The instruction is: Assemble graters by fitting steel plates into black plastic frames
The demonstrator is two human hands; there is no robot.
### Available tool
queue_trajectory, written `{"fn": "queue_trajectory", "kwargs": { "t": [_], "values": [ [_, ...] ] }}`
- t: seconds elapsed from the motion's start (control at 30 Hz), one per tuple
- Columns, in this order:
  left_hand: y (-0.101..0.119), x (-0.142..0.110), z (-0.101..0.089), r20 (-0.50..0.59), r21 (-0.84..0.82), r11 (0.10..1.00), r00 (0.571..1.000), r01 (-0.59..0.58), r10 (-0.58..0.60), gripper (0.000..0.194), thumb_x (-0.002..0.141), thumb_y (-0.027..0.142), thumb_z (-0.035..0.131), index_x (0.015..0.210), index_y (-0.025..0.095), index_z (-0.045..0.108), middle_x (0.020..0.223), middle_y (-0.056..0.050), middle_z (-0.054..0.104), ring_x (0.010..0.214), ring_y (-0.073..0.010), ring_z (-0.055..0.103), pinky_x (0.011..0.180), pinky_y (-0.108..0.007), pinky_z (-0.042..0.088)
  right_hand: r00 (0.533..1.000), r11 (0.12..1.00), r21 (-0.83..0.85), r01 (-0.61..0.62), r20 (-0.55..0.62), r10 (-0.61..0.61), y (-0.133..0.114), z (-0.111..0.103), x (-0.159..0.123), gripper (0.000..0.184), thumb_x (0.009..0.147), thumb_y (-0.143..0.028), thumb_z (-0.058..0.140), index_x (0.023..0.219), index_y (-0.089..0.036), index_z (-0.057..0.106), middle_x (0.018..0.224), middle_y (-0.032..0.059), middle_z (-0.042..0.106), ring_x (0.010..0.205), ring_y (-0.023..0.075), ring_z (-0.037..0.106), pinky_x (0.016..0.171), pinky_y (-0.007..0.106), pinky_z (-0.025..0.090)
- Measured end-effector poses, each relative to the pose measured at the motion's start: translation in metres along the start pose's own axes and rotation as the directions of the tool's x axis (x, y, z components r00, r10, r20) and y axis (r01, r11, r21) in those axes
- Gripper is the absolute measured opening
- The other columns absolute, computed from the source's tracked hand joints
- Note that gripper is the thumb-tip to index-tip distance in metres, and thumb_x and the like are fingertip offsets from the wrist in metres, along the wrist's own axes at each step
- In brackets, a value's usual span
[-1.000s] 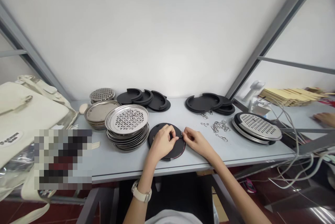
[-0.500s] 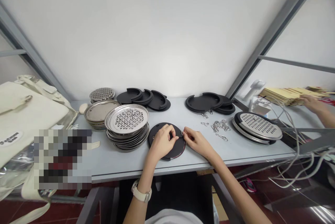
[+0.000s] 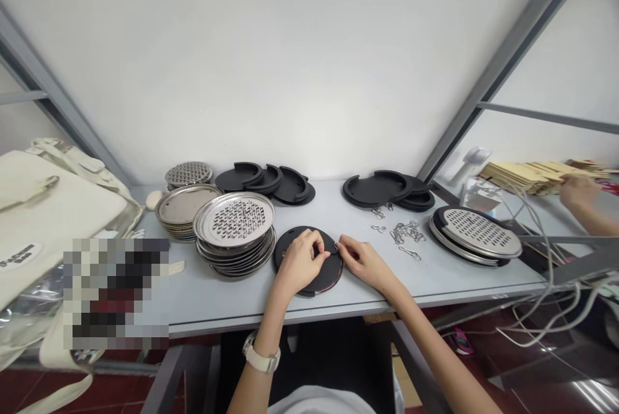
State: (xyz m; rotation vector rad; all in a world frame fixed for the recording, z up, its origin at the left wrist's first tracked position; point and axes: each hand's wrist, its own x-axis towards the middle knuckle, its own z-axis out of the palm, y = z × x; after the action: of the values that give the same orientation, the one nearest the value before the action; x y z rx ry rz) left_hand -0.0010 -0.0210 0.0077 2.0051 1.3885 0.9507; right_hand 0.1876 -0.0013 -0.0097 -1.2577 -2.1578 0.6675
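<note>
Left hand (image 3: 300, 261) presses black disc (image 3: 296, 241) on table (image 3: 213, 298); right hand (image 3: 363, 261) pinches small metal clip (image 3: 336, 247) at disc edge. Bag label far left unreadable.

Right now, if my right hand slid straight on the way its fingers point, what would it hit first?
The right hand points left across the black disc, so it would probably meet the left hand first; their fingertips nearly touch already. Depth is hard to judge.

A grey counter (image 3: 333, 291) carries stacked perforated steel trays (image 3: 235, 233), loose black round lids (image 3: 265, 182), a scatter of wire clips (image 3: 405, 233) and a lidded tray (image 3: 476, 235) at right
</note>
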Motion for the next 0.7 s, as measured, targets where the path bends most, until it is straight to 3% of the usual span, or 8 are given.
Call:
{"fn": "queue_trajectory", "kwargs": {
  "t": [0.7],
  "values": [
    [0.0, 0.001, 0.0012, -0.01, 0.005, 0.999, 0.999, 0.033, -0.033, 0.013, 0.078, 0.019, 0.062, 0.073, 0.02, 0.05, 0.082, 0.002, 0.054, 0.067, -0.0119, 0.048, 0.065, -0.025, 0.038, 1.0, 0.998, -0.05, 0.027, 0.001, -0.027, -0.0021, -0.0009, 0.0, 0.029, 0.096, -0.032, 0.036, 0.069, -0.022, 0.04, 0.056, -0.0057, 0.039, 0.051, 0.0114, 0.038, 0.053, 0.024, 0.03]
  ]
}}
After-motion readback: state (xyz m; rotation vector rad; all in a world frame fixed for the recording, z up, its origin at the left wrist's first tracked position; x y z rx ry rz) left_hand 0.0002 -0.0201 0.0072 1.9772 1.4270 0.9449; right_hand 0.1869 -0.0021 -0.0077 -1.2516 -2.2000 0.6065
